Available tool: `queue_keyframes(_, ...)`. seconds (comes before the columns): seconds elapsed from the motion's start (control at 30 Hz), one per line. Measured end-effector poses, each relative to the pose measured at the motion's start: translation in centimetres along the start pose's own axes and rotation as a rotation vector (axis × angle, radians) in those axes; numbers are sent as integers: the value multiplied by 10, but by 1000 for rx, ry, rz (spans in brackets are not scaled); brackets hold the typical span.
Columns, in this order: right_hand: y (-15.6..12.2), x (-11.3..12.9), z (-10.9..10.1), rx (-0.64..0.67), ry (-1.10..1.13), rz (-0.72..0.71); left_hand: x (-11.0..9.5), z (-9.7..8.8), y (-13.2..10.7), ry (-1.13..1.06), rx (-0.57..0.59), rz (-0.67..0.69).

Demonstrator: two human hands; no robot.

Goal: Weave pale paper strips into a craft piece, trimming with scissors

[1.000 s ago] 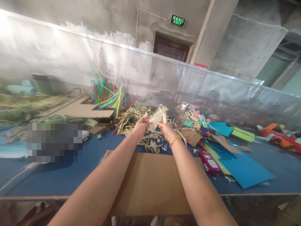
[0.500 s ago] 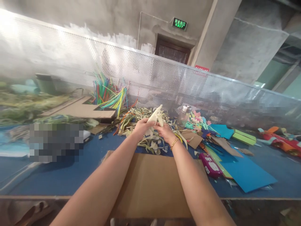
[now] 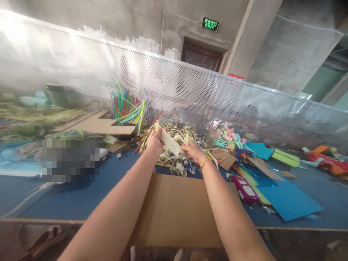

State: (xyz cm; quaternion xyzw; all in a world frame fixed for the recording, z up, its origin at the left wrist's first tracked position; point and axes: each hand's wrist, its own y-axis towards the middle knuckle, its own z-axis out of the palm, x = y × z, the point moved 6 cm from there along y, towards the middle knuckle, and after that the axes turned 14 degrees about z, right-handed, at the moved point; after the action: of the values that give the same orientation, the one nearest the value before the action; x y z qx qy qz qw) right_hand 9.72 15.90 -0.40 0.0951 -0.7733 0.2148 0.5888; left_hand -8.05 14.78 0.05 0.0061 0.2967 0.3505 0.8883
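Observation:
My left hand (image 3: pixel 155 142) is closed on a wide, pale corn husk (image 3: pixel 170 143) that slants down toward the right. Its lower end comes close to my right hand (image 3: pixel 193 152), which pinches a narrower, yellowish husk strip (image 3: pixel 186 139). Whether the two pieces are still joined I cannot make out. Below and behind both hands spreads a tangled heap of dried husk strips (image 3: pixel 181 166). A brown cardboard sheet (image 3: pixel 179 210) lies under my forearms at the table's front edge.
Colourful pipe cleaners (image 3: pixel 122 105) stand behind a cardboard piece (image 3: pixel 89 125) at the left. To the right are a lidded jar (image 3: pixel 215 132), paper flowers (image 3: pixel 231 136), a purple box (image 3: pixel 245 189) and blue card sheets (image 3: pixel 288 199). A perforated metal screen (image 3: pixel 168 83) borders the back.
My hands have moved apart, the left one going left with the wide husk. That husk now stretches between them instead of standing upright. The view has shifted slightly.

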Motion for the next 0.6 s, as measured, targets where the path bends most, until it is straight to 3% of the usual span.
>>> queue_keyframes(0.3, 3, -6, -19, 7, 163, 46, -7, -9, 3, -43, -127, -40)
queue_keyframes(0.47, 2, -1, -26, 22, 345, 13, -11, 0, -1, -161, -123, -90)
queue_keyframes(0.6, 5, 2, -38, -76, 452, -38, -20, 7, -4, -245, -153, -117)
